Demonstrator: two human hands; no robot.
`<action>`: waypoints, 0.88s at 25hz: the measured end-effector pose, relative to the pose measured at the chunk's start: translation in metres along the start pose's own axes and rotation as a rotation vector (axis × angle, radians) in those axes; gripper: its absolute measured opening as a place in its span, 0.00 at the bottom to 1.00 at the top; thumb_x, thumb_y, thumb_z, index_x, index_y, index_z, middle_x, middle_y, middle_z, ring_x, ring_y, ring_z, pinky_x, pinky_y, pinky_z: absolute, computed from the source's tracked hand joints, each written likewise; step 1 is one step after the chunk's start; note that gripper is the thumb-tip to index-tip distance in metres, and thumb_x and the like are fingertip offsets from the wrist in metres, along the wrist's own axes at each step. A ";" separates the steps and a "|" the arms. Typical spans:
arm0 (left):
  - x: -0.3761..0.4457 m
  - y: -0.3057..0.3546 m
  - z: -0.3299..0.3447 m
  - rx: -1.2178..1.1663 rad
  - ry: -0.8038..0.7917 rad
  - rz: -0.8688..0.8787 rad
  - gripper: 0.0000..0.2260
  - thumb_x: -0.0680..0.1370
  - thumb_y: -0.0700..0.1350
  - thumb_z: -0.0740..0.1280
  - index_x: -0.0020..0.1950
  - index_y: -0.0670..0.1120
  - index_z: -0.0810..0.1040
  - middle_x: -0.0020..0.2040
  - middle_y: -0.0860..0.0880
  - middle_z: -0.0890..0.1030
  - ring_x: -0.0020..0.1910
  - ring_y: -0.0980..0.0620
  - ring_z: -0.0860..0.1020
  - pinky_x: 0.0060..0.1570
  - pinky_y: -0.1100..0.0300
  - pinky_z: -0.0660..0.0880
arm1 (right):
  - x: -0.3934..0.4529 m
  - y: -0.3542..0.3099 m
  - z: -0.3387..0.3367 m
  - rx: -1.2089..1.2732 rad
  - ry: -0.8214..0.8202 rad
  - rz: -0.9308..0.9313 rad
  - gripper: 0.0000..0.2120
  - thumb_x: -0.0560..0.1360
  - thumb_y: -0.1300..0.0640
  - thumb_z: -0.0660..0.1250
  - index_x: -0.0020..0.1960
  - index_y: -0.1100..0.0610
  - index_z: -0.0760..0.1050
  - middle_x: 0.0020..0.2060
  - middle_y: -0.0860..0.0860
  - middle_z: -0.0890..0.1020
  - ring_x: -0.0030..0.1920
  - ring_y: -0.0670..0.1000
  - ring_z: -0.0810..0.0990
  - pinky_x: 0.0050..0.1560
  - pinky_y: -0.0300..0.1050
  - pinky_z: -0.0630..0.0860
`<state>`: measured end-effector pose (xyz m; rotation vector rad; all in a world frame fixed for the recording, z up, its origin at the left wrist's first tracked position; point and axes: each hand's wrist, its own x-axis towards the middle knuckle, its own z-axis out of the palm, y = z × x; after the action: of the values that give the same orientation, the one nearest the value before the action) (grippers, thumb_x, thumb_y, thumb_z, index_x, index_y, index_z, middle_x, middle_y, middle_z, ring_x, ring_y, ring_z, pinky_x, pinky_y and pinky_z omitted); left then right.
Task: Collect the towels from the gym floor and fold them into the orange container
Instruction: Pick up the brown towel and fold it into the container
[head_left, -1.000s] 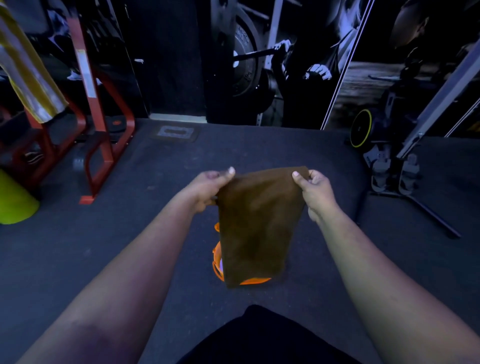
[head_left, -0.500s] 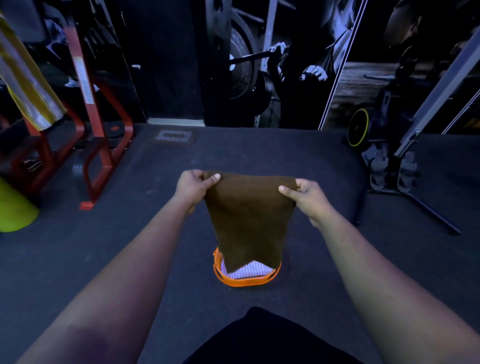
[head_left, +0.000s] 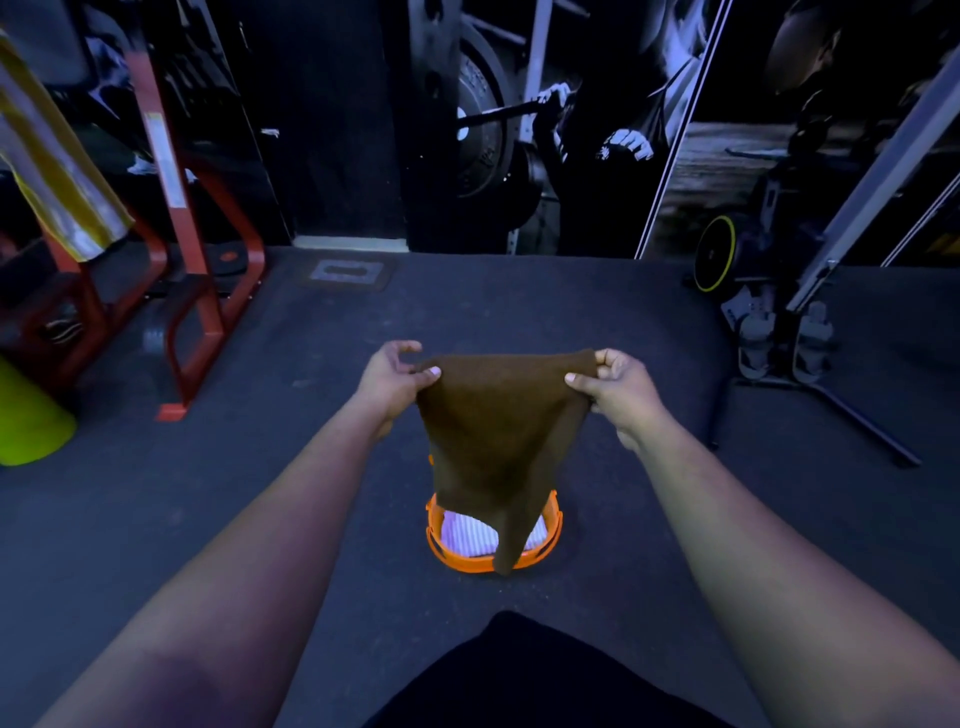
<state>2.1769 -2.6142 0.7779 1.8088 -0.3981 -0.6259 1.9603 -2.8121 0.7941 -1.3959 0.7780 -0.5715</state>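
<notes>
The gym floor (head_left: 156, 519) is dark and wide, with a red metal frame (head_left: 202, 291) far off on the left and a grey stand (head_left: 810, 332) far off on the right. In the middle hangs the brown towel (head_left: 498, 441), held up in the air over the orange container (head_left: 488, 561). A moment ago the towel hung flat like a page; now it droops into a point, and its tip hangs in front of the container's near rim. It has also come lower, so I think it is about to go in. The left hand (head_left: 392, 379) pinches one top corner with thumb and fingers. The right hand (head_left: 615, 387) pinches the other top corner the same way. Inside the container lies a striped towel (head_left: 465, 535), already put away.
</notes>
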 end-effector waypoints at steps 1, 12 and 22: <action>-0.001 0.002 0.000 -0.016 0.004 0.039 0.27 0.76 0.39 0.75 0.73 0.47 0.71 0.57 0.39 0.82 0.55 0.44 0.83 0.58 0.49 0.80 | 0.001 0.003 0.000 -0.034 0.032 -0.021 0.10 0.75 0.70 0.71 0.53 0.62 0.75 0.44 0.54 0.86 0.41 0.46 0.86 0.38 0.37 0.80; -0.014 0.039 0.000 0.882 0.211 0.397 0.13 0.77 0.50 0.74 0.61 0.54 0.81 0.54 0.52 0.83 0.53 0.51 0.80 0.47 0.55 0.77 | 0.026 0.004 -0.011 -0.803 0.188 -0.197 0.14 0.70 0.55 0.79 0.53 0.43 0.81 0.47 0.46 0.85 0.51 0.49 0.82 0.53 0.51 0.81; -0.006 0.045 -0.015 0.090 -0.093 0.273 0.07 0.82 0.46 0.69 0.57 0.45 0.77 0.50 0.49 0.81 0.49 0.53 0.80 0.53 0.53 0.76 | 0.019 -0.019 -0.015 -0.166 0.046 -0.377 0.08 0.75 0.59 0.75 0.49 0.55 0.75 0.44 0.49 0.79 0.44 0.45 0.78 0.47 0.46 0.77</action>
<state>2.1824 -2.6137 0.8258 1.7735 -0.7324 -0.5075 1.9624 -2.8380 0.8102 -1.7042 0.6104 -0.8474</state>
